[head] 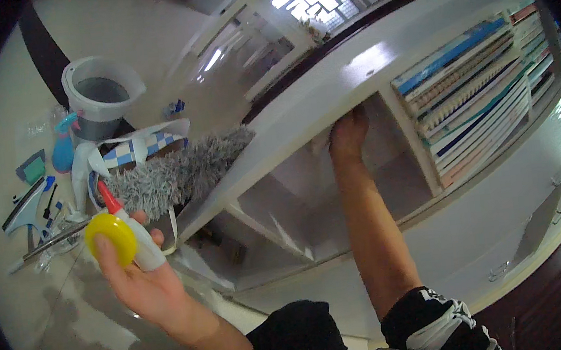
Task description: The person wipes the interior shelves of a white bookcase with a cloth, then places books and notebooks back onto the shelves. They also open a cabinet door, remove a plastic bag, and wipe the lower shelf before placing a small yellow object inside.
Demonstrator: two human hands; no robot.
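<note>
In my left hand (138,282) are a white squeeze bottle (147,250) with a red nozzle (109,195) and a round yellow disc-like object (111,240). My thumb presses on the yellow object, and the bottle lies against my fingers behind it. My right arm reaches into a compartment of a white shelf unit (314,102). My right hand (351,137) is up near the top board inside. Its fingers are hidden or in shadow, so whether it holds anything does not show. A blurred pale patch (322,141) is beside it.
Books and folders (467,99) fill the compartment to the right. On the left floor are a grey fluffy duster (182,170), a white-and-grey bucket (104,109), a blue spray bottle (62,151), a squeegee (25,212), a checked bag (137,151) and a metal pole (56,241).
</note>
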